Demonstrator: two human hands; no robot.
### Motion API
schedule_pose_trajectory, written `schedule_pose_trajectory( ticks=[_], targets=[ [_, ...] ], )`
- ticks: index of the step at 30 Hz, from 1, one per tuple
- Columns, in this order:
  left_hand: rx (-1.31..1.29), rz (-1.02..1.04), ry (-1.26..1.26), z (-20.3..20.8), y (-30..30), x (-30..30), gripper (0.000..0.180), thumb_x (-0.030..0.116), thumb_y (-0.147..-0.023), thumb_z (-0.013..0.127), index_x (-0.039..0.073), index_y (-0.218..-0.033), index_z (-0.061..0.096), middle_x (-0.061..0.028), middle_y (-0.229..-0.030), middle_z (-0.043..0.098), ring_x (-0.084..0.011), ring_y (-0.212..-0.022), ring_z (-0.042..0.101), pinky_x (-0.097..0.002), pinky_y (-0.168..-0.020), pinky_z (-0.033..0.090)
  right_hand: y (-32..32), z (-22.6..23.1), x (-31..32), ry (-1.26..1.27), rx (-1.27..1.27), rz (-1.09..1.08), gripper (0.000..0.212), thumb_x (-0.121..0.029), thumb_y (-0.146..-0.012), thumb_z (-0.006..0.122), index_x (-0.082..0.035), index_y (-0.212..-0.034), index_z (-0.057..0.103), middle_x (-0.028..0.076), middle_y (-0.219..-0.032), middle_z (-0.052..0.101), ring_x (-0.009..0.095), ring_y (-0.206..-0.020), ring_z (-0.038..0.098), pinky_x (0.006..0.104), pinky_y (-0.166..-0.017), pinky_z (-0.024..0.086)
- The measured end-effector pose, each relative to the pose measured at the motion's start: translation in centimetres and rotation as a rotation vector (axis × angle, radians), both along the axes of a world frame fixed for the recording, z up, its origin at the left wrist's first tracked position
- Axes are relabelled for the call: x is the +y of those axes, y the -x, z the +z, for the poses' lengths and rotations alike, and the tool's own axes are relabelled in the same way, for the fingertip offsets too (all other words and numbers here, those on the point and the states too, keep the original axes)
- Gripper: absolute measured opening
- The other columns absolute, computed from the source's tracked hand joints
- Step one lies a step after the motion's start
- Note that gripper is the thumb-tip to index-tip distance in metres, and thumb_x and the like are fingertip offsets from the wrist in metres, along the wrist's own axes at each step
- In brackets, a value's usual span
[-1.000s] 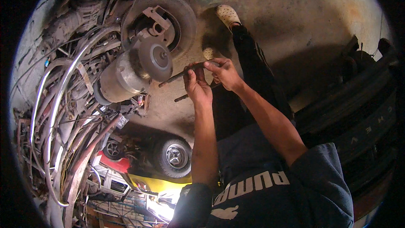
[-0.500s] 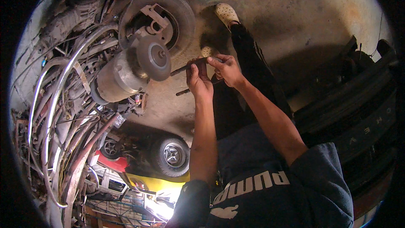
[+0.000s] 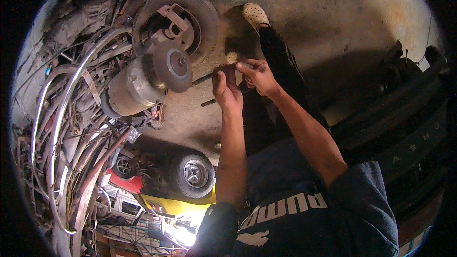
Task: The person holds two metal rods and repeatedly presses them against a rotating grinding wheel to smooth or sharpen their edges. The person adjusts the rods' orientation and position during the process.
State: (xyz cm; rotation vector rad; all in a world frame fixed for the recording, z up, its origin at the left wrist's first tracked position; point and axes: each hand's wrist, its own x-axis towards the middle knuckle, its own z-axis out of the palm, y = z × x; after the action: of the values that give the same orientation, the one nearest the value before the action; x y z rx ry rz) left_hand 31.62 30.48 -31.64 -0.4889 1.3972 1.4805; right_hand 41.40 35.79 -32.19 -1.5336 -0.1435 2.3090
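Note:
Both my hands are together right of the bench grinder (image 3: pixel 135 85), around a thin dark metal rod (image 3: pixel 203 79). My left hand (image 3: pixel 228 90) is closed on the rod, its thumb raised along it. My right hand (image 3: pixel 259 77) pinches the rod's other end between thumb and fingers. The rod's far tip reaches the lower right edge of the grinding wheel (image 3: pixel 175 66); whether they touch, I cannot tell. A second dark bar end (image 3: pixel 208 102) sticks out below my left hand. Whether it joins the rod is hidden behind the hands.
Behind the grinder stands a tyre (image 3: pixel 207 24). Bent metal tubes (image 3: pixel 59 114) and scrap crowd the left side. A yellow and red vehicle with a silver wheel (image 3: pixel 195 173) is at lower left. A dark vehicle panel (image 3: pixel 404 138) lies right. My light clog (image 3: pixel 254 14) rests on the floor.
My hands have shifted very slightly to the right, with the rod still between them. The lower bar end has moved a little right and up. The grinder stays in place.

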Motion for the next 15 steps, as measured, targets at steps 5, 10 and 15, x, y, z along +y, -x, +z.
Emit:
schedule_pose_trajectory(
  ticks=[5,10,15],
  targets=[
    [0.031,0.018,-0.014,0.4,-0.6,0.2,0.034,0.013,-0.083,0.057,0.001,-0.112,0.045,-0.0106,-0.108,0.052,-0.0219,-0.103,0.050,-0.0329,-0.094,0.039,-0.7,0.3,0.3,0.026,0.049,0.015,0.024,-0.020,-0.079,0.064,0.000,-0.091,0.061,-0.006,-0.048,0.041,0.003,-0.039,0.033,0.0207,-0.037,0.024],
    [0.055,0.002,-0.031,1.3,-0.7,0.5,0.032,0.014,-0.083,0.058,0.001,-0.110,0.047,-0.0112,-0.107,0.053,-0.0218,-0.102,0.050,-0.0332,-0.095,0.039,-0.7,0.7,0.4,-0.024,0.044,0.032,0.025,-0.020,-0.079,0.064,0.001,-0.091,0.061,-0.006,-0.047,0.040,0.003,-0.039,0.032,0.0214,-0.037,0.024],
    [0.035,-0.004,-0.052,1.6,-0.5,0.7,0.034,0.013,-0.083,0.057,0.000,-0.112,0.046,-0.0122,-0.107,0.052,-0.0224,-0.102,0.050,-0.0324,-0.094,0.038,-0.7,0.9,0.3,-0.011,0.035,0.033,0.026,-0.021,-0.078,0.065,0.001,-0.090,0.060,-0.005,-0.047,0.039,0.004,-0.038,0.032,0.0222,-0.037,0.024]
  ],
)
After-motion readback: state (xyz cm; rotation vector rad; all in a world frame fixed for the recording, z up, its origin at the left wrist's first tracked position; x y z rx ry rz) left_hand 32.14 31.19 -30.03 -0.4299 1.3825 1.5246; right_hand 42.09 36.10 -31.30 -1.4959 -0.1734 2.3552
